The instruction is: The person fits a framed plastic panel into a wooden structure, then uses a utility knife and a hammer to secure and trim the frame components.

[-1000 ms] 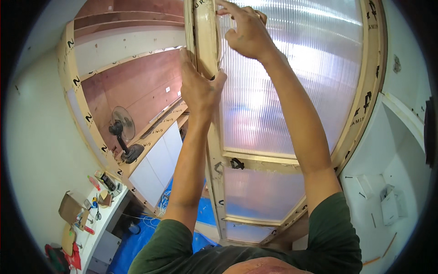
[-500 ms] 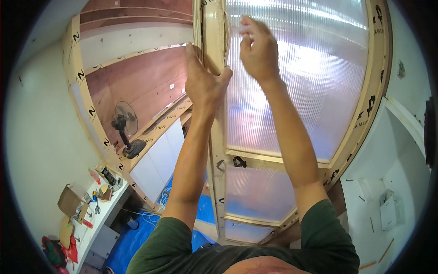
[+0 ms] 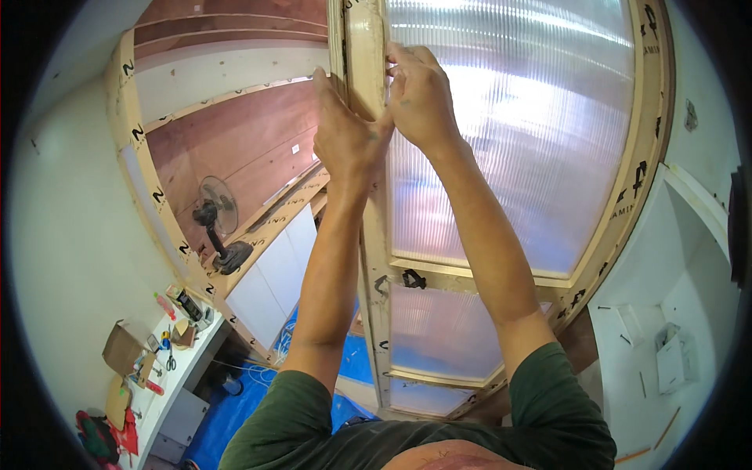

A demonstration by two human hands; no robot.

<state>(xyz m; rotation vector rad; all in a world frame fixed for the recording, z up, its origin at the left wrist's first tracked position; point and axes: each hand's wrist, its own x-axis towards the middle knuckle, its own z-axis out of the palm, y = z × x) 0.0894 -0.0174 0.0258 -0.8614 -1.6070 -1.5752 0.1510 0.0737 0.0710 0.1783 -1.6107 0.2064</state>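
A door (image 3: pixel 377 235) with a pale wooden frame, printed with black marks, stands in front of me, swung out from its opening. A large ribbed, see-through panel (image 3: pixel 517 180) fills its upper part, with smaller panels below. My left hand (image 3: pixel 350 141) is wrapped round the long upright at the door's left side, fingers on the outer edge and thumb on the panel side. Just above that thumb, my right hand (image 3: pixel 423 94) has its fingers curled against the upright's inner edge, beside the ribbed panel. Whatever lies under those fingertips is hidden.
Behind the door, a black fan (image 3: pixel 215 227) stands on a wooden ledge. A white counter (image 3: pixel 176 376) at lower left holds scissors, bottles and boxes. Blue sheeting (image 3: pixel 235 415) and cables cover the floor. White shelving (image 3: pixel 650 290) with loose sticks is at right.
My right hand has moved left and slightly down, from over the ribbed panel to the upright's inner edge. It now covers the thin curved strip seen there earlier. My left hand keeps its grip.
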